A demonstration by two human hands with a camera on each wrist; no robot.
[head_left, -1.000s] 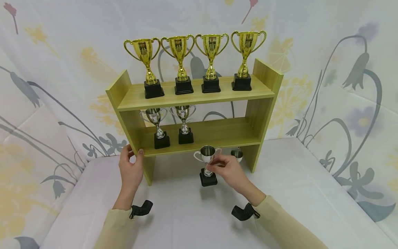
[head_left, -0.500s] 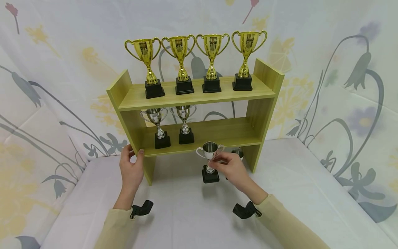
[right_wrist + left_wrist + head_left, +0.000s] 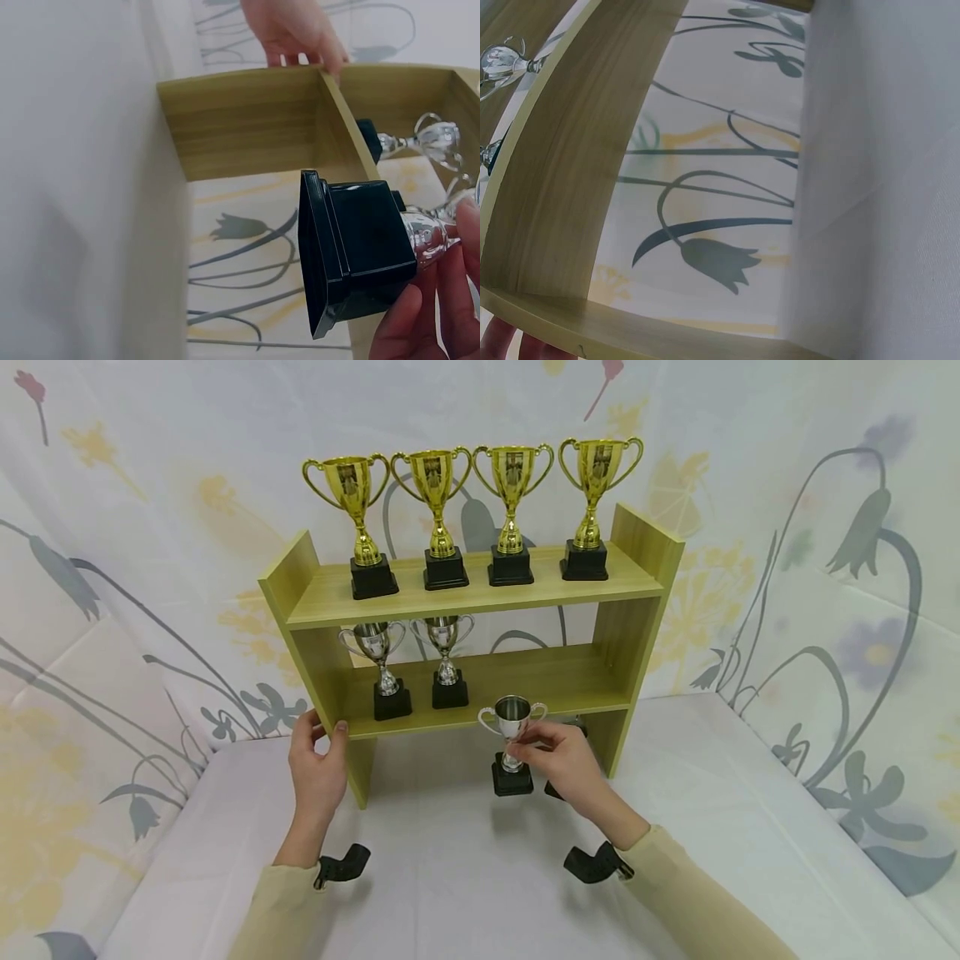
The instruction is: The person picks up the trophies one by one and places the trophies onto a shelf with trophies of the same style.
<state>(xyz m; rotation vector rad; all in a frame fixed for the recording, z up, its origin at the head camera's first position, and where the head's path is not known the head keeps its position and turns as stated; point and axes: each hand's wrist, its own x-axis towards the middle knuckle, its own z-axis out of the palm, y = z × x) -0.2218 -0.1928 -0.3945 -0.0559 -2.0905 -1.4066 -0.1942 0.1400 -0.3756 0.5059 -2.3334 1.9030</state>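
My right hand (image 3: 562, 764) pinches a small silver trophy cup (image 3: 512, 718) by its stem, upright in front of the lower shelf board. Its black base (image 3: 367, 247) looms large in the right wrist view, with fingertips (image 3: 405, 319) round the stem. My left hand (image 3: 318, 768) grips the left side panel of the wooden shelf (image 3: 480, 602), thumb at the front edge. Two silver trophies, a left one (image 3: 387, 672) and a right one (image 3: 447, 664), stand on the lower board. Behind my right hand another black base (image 3: 552, 790) shows, mostly hidden.
Several gold trophies (image 3: 512, 502) stand in a row on the top board. The lower board's right part (image 3: 547, 677) is bare wood. White cloth (image 3: 450, 877) covers the table, and a flower-patterned backdrop (image 3: 795, 568) surrounds the shelf.
My right hand has raised the silver trophy slightly and moved it a little to the right, toward the lower board. My left hand stays on the side panel.
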